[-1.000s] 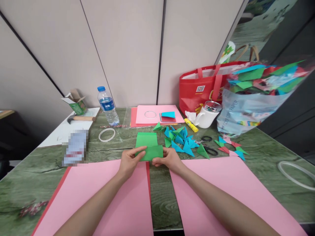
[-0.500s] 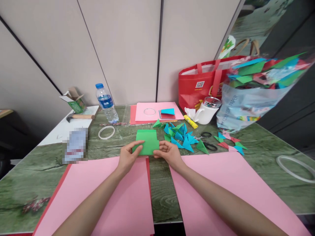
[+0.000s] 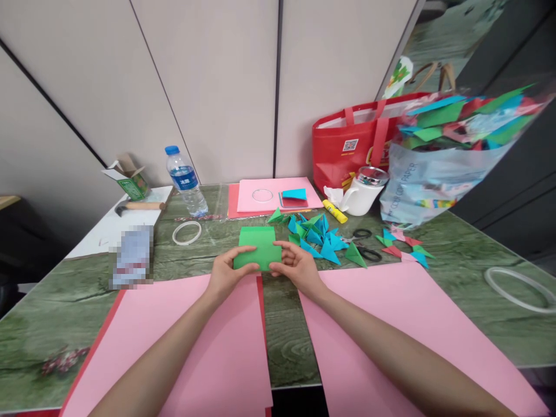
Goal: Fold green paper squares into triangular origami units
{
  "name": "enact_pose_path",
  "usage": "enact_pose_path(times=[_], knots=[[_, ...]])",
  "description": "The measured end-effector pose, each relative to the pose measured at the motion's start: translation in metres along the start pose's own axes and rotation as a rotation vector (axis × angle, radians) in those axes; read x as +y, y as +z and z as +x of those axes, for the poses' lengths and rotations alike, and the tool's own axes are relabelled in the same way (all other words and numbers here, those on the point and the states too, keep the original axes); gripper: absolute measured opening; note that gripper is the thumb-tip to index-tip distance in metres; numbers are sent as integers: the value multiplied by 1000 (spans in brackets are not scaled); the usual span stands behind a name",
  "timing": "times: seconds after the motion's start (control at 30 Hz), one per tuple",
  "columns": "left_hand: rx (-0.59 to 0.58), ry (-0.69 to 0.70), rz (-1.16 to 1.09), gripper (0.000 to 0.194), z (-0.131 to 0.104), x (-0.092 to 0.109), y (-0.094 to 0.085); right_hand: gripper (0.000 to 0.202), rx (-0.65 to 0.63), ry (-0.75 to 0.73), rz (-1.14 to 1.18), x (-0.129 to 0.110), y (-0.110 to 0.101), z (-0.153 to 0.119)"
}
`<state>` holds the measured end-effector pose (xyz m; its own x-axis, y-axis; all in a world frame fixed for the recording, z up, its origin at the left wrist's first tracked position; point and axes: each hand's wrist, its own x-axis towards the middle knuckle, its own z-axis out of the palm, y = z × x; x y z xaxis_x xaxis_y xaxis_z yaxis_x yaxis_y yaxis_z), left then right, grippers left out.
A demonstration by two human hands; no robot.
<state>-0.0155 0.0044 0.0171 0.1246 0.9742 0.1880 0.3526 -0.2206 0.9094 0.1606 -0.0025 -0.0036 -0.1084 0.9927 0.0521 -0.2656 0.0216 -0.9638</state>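
Note:
A green paper (image 3: pixel 259 248), folded into a small rectangle with a strip showing along its top, is held up between my two hands. My left hand (image 3: pixel 226 268) pinches its left edge between thumb and fingers. At the right edge, my right hand (image 3: pixel 297 265) grips it with the thumb low and the index finger higher. Just beyond my right hand lies a pile of folded blue and green paper pieces (image 3: pixel 319 234). Large pink sheets (image 3: pixel 208 347) lie under my forearms.
Black-handled scissors (image 3: pixel 370 253), a yellow glue stick (image 3: pixel 335 211), a white mug (image 3: pixel 362 194) and a ring of folded pieces (image 3: pixel 407 256) are to the right. A water bottle (image 3: pixel 186 182), tape roll (image 3: pixel 186 233) and hammer (image 3: pixel 141 205) stand or lie to the left.
My right index finger has moved up along the paper's right edge, and my left thumb has shifted slightly along the bottom. The view has shifted slightly.

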Motion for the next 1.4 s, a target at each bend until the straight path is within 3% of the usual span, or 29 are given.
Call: enact_pose_path(times=[0.13,0.3,0.6,0.77,0.87,0.97,1.03,1.13,1.2,1.27,1.4], knots=[[-10,26,36,39,-1,0,1,43,10,-8,-60,0,-2,0],[-42,47,83,35,-4,2,3,22,91,-145,-253,3,-8,4],[-46,55,87,33,-5,0,6,21,139,-177,-400,1,-8,4],[-58,43,75,15,-7,4,10,19,119,-183,-523,6,-5,3],[-55,20,41,11,-10,7,13,18,186,-189,-599,7,1,-1],[-19,-35,-71,28,-13,10,16,19,206,-186,-573,7,7,-4],[-27,-92,-212,56,-15,12,18,18,207,-201,-573,7,8,-6],[-89,-172,-435,95,-15,14,21,15,245,-313,-663,8,6,-5],[-138,-229,-522,106,-15,15,22,13,279,-396,-721,8,3,-3],[-204,-293,-550,102,-15,14,22,13,300,-444,-750,7,-1,-1],[-287,-317,-553,63,-15,14,21,13,307,-517,-787,5,-6,2]])
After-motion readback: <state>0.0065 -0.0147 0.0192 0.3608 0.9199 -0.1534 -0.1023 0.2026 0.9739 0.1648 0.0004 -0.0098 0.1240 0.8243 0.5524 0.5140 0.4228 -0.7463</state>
